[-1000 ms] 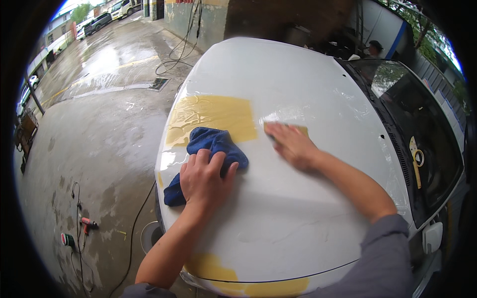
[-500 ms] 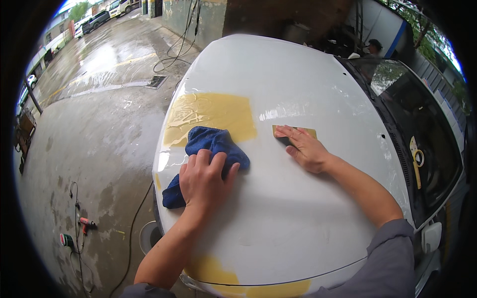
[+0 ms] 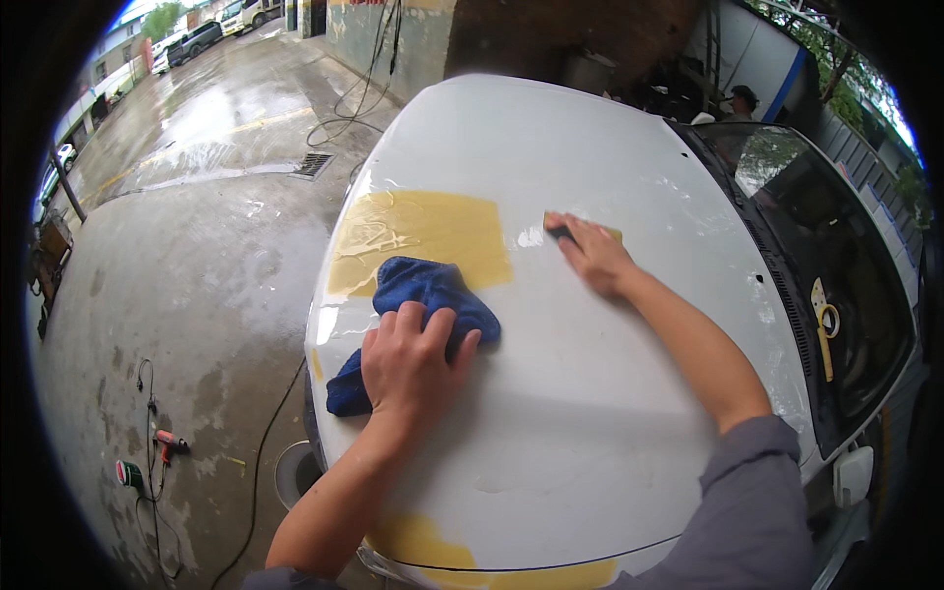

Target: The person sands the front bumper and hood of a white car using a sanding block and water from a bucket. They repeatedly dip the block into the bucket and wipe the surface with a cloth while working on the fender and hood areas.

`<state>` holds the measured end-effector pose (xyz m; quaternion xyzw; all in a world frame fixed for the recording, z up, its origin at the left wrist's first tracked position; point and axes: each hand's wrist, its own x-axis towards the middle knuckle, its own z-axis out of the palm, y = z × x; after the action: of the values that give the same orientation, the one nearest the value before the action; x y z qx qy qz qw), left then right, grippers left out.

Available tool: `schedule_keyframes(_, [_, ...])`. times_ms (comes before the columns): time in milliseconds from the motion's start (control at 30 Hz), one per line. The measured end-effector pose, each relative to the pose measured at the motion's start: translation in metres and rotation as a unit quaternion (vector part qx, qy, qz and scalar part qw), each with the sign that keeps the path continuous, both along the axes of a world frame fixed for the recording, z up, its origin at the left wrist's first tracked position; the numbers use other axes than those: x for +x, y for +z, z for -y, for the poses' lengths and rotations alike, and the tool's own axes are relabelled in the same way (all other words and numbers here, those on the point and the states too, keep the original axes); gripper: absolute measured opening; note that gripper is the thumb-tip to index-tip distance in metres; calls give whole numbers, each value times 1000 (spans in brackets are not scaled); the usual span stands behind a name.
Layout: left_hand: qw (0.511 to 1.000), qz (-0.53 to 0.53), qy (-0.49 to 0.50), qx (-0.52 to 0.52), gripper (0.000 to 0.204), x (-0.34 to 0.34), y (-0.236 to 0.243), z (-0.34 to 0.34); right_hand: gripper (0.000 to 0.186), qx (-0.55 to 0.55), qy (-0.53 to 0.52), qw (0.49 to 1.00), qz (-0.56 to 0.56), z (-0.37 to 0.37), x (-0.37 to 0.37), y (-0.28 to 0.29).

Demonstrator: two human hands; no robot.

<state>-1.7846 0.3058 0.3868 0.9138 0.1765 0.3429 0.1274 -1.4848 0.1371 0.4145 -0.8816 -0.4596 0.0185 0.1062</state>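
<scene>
Now farther out across the white hood (image 3: 580, 423): right hand (image 3: 602, 260), pad (image 3: 552, 223).

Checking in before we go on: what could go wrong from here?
The pad under the right hand is close to the yellow patch; a stray stroke might scuff its edge. That patch looks wet, and the blue cloth overlaps it, so the cloth could slide under the left hand.

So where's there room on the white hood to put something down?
The hood looks bare between the left arm and right arm, and at its far end, past the yellow patch. It's crowded where the left hand rests on the blue cloth, and around the right hand and its pad.
</scene>
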Motion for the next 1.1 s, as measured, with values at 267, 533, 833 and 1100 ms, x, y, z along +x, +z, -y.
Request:
schedule_keyframes(267, [1000,2,6,-3,27,-8,-4,-5,52,7,7,1000,12,-4,-11,-23])
schedule_keyframes(533, [998,30,-44,-18,27,9,7,12,56,12,-79,995,52,-6,48,-13])
schedule_keyframes(833, [999,19,-38,-24,27,13,6,8,51,29,-79,996,33,-15,48,8])
schedule_keyframes(1100, [1000,-3,-11,-18,27,1,-2,-5,47,32,18,999,18,1,3,-19])
